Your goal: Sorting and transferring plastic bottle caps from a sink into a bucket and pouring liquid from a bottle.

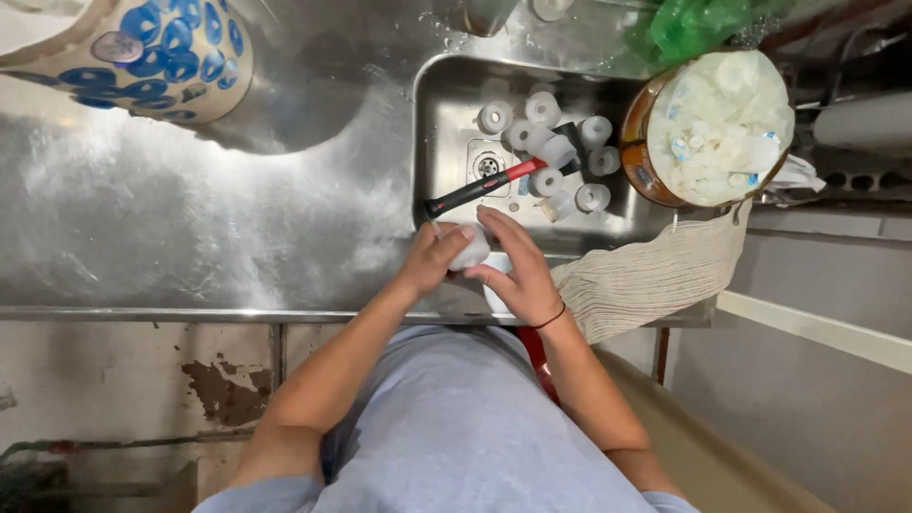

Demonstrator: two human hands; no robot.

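Head view | small white cap-like piece [472,253] at the sink's [437,114] near rim | left hand [432,258] and right hand [518,271] both pinch it | hammer [494,182] and white rolls [543,109] lie inside sink | bowl [638,142] on its right edge

Single view, from a camera worn on the person's head. It looks steeply down over the chest and forearms, so the person's own body fills the lower middle of the frame and the far side of the scene lies at the top. The steel counter [190,218] spans the left and centre, with the sink [446,114] set in the upper middle. Both hands [480,261] sit close below the lens, near the centre, at the counter's near edge. The floor shows at the lower corners. No second view overlaps this one.
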